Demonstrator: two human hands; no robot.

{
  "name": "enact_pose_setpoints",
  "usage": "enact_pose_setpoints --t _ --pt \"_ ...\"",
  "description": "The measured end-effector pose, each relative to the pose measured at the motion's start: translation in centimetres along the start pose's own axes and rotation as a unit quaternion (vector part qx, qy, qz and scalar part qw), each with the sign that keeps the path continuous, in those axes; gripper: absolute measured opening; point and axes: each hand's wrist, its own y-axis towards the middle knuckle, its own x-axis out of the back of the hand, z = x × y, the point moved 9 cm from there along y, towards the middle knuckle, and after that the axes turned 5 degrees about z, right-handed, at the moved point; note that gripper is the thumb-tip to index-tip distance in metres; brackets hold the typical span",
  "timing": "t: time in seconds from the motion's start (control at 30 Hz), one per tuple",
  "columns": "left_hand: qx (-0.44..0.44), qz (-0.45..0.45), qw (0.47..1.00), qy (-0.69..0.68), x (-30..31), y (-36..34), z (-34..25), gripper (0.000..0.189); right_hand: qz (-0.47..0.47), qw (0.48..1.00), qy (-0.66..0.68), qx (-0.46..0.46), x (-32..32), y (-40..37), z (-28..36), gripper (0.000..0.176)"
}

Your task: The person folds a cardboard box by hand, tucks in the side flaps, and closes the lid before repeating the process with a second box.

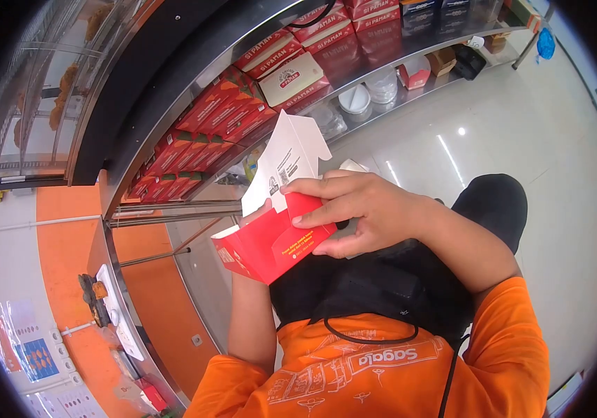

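Evidently the right hand (368,206) is pinching the red box (276,252) while the left hand (257,213), grip indiscernible, is supporting it, light pressure likely preventing creases.

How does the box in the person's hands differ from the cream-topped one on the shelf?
The held box is open, its white flap raised; the cream-topped box looks shut. The held box is tilted, in the left hand and right hand, while the cream-topped box sits among stacked red boxes. Both carry printing on a pale surface.
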Motion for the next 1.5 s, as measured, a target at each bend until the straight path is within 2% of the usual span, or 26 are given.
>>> enact_pose_setpoints --t 0.1,0.2,0.27,0.4,0.6,0.7,0.8,0.9,1.0,1.1,1.3,1.4,1.5 --pt "-0.003 0.004 1.000 0.008 -0.4 -1.0 -0.2 0.059 0.023 0.999 0.022 -0.004 -0.3 -0.1 -0.3 0.054" --pt "-0.007 0.005 1.000 0.016 -0.5 -1.5 -0.3 0.059 0.140 0.958 0.136 -0.209 -1.0 0.1 -1.2 0.063" --pt "-0.008 0.008 1.000 0.018 -0.5 -1.8 -0.3 0.058 0.151 0.954 0.141 -0.216 -1.1 -0.1 -1.4 0.067" --pt "-0.007 0.011 1.000 0.019 -0.5 -2.1 -0.2 0.058 0.113 0.969 0.163 -0.149 -0.9 0.1 -0.8 0.068" --pt "0.000 0.022 1.000 0.006 -0.4 -1.5 0.4 0.058 0.048 0.978 0.144 -0.145 -0.4 -0.2 -1.3 0.062" --pt "0.004 0.028 1.000 -0.005 -0.1 -0.7 0.7 0.058 0.022 0.994 0.071 -0.082 -0.3 -0.3 -1.0 0.064" --pt "0.009 0.036 0.999 -0.015 0.0 -0.2 1.0 0.058 0.017 0.992 0.090 -0.091 -0.4 -0.3 -1.2 0.064" --pt "0.010 0.044 0.999 -0.019 0.0 0.0 1.2 0.057 0.068 0.975 0.136 -0.164 -0.8 -0.4 -1.7 0.068" --pt "0.008 0.051 0.998 -0.025 0.2 0.4 1.4 0.057 0.062 0.980 0.094 -0.166 -0.3 0.0 -1.6 0.072" --pt "0.005 0.056 0.998 -0.028 0.3 0.5 1.2 0.057 0.034 0.989 0.079 -0.123 0.0 0.1 -1.4 0.074" --pt "-0.011 0.076 0.997 -0.023 0.3 0.1 0.8 0.057 0.042 0.986 0.112 -0.113 -0.7 -0.3 -1.5 0.066" --pt "-0.042 0.102 0.994 -0.022 1.0 0.5 0.2 0.057 0.015 0.993 0.095 -0.068 -0.5 -0.2 -1.0 0.059" --pt "-0.099 0.156 0.982 -0.031 2.4 1.5 -0.4 0.057 -0.003 0.995 0.040 -0.094 0.0 -0.3 -1.3 0.059"
